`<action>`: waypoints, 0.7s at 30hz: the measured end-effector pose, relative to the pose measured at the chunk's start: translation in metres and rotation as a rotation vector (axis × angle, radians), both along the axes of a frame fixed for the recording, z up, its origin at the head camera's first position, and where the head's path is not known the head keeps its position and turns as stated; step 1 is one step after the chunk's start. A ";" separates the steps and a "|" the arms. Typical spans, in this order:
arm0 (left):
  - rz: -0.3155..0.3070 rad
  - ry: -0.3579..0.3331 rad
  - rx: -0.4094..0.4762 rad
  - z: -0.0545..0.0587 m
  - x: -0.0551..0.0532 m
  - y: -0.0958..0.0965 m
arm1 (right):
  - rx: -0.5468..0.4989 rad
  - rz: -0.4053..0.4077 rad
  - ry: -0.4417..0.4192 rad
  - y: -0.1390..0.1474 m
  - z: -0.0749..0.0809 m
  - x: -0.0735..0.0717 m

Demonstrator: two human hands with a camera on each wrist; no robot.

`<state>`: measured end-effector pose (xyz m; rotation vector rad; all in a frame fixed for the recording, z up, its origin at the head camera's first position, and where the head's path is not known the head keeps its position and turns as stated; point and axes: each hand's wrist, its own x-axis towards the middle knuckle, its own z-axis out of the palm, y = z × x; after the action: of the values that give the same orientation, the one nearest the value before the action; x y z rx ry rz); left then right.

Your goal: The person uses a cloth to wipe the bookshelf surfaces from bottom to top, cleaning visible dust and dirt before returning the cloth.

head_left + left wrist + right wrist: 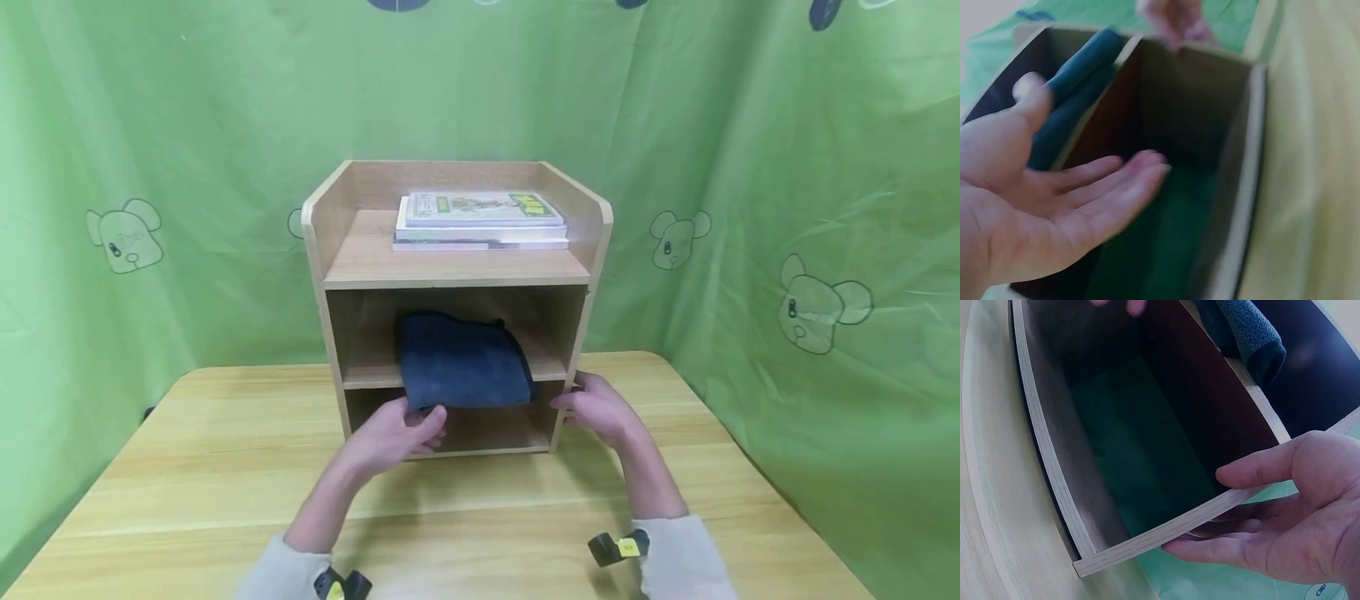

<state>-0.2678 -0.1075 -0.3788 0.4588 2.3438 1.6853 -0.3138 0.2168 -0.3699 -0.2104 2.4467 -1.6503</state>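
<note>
A small wooden shelf unit (pixel 457 268) stands on the table. On its middle shelf lies a folded dark blue cloth (pixel 467 362), its front part sticking out past the shelf edge. My left hand (pixel 393 437) is at the cloth's lower left corner in the head view. In the left wrist view its fingers (pixel 1110 200) are loosely extended into the lower compartment, and the thumb is beside the cloth (pixel 1085 72). My right hand (pixel 1291 515) grips the unit's right side panel (pixel 1179 519), thumb on the inner side and fingers outside.
Several books (pixel 480 221) lie stacked on the unit's top shelf. The lower compartment (pixel 480 429) is below the cloth. A pale wooden table (pixel 225 475) carries the unit, and green curtains (pixel 225 125) with printed bear faces hang behind and at both sides.
</note>
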 end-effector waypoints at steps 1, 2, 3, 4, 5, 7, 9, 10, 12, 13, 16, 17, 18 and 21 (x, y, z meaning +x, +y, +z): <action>0.018 -0.010 0.034 -0.003 0.000 0.006 | -0.004 -0.003 -0.001 0.000 0.000 0.000; 0.046 -0.020 0.058 -0.005 0.000 0.011 | -0.006 -0.002 -0.001 0.000 0.000 0.000; 0.064 -0.026 0.086 -0.006 0.000 0.015 | -0.006 -0.001 0.000 -0.001 0.000 0.001; 0.083 -0.024 0.103 -0.007 0.001 0.018 | -0.006 -0.002 0.002 -0.001 0.000 0.001; 0.106 -0.023 0.119 -0.007 0.001 0.021 | -0.007 -0.006 0.003 -0.001 0.000 0.001; 0.156 -0.015 0.163 -0.006 0.001 0.024 | -0.005 -0.010 0.004 -0.002 0.000 0.001; 0.218 0.008 0.190 -0.002 0.003 0.024 | -0.002 -0.008 0.005 -0.002 0.001 0.001; 0.249 0.021 0.201 0.001 0.004 0.023 | -0.004 -0.009 0.004 -0.003 0.001 0.001; 0.308 0.040 0.235 0.008 0.005 0.019 | -0.006 -0.009 0.000 -0.003 0.001 0.002; 0.339 0.052 0.245 0.011 0.006 0.016 | -0.008 -0.007 -0.002 -0.003 0.000 0.002; 0.421 0.100 0.267 0.023 0.009 0.007 | -0.015 -0.016 -0.009 -0.002 -0.001 0.002; 0.447 0.121 0.275 0.027 0.010 0.004 | -0.016 -0.016 -0.010 -0.002 -0.001 0.002; 0.475 0.145 0.276 0.031 0.012 0.001 | -0.017 -0.016 -0.010 -0.002 -0.001 0.002; 0.527 0.201 0.280 0.039 0.016 -0.005 | -0.013 -0.020 -0.013 -0.001 -0.002 0.002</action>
<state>-0.2514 -0.1127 -0.3403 0.0464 2.5333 2.3166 -0.3116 0.2158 -0.3718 -0.1776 2.4375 -1.6704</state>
